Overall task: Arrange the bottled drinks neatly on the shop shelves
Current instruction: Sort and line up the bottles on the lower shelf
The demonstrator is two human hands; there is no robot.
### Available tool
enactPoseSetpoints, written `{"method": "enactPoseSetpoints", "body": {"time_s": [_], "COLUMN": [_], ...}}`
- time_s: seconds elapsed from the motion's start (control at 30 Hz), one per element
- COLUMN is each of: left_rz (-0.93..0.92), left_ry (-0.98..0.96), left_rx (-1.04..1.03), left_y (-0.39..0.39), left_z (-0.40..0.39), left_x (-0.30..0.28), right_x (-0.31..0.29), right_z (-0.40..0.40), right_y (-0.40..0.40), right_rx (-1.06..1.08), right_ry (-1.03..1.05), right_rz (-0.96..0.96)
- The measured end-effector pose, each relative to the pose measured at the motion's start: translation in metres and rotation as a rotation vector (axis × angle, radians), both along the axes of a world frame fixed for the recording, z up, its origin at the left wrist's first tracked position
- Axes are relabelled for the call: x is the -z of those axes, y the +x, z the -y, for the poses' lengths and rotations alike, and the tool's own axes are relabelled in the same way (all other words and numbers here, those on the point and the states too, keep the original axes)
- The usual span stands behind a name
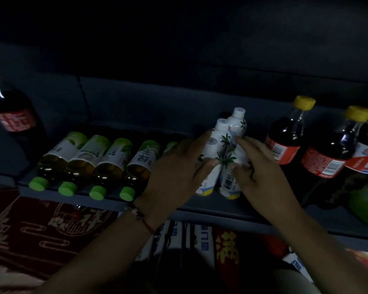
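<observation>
Dim shop shelf, grey and crowded. Nearest, left hand and right hand pressed flat-fingered against white palm-tree bottles standing near the shelf edge, clasping them between. Left, green-capped tea bottles lying in a row. Right, yellow-capped cola bottles upright.

Both my forearms reach up and forward, bare, converging toward the middle. My left hand lies palm-down, fingers spread and curled inward. My right hand mirrors it, fingers loosely bent. A beaded bracelet circles my left wrist.
</observation>
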State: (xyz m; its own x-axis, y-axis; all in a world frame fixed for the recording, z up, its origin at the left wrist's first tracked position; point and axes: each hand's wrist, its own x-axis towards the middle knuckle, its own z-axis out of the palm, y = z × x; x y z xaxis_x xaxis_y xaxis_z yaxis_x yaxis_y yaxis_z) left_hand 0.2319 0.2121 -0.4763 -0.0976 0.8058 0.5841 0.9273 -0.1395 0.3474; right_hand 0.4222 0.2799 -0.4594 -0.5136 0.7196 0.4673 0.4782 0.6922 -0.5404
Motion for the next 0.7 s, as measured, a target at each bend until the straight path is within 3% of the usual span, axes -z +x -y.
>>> {"method": "enactPoseSetpoints", "body": {"time_s": [0.07, 0.17, 0.27, 0.4, 0.7], "left_rz": [-0.057, -0.089, -0.157, -0.219, -0.079], "left_ry": [0.028, 0.017, -0.171, -0.195, 0.028], "left_rx": [-0.023, -0.177, -0.252, -0.269, -0.301], "left_y": [-0.020, -0.060, -0.088, -0.095, -0.093], "left_z": [0.025, 0.070, 0.100, 0.104, 0.094], "left_x": [0.005, 0.028, 0.055, 0.071, 0.081], "right_x": [0.001, 0.011, 0.036, 0.059, 0.048], "right_z": [0.012, 0.036, 0.052, 0.049, 0.039], "right_y": [-0.003, -0.023, -0.060, -0.098, -0.113], "right_rx": [0.015, -0.195, -0.347, -0.372, -0.430], "right_ry": [0.196, 0.377, 0.486, 0.499, 0.474], "right_rz": [0.066, 0.138, 0.351, 0.598, 0.607]}}
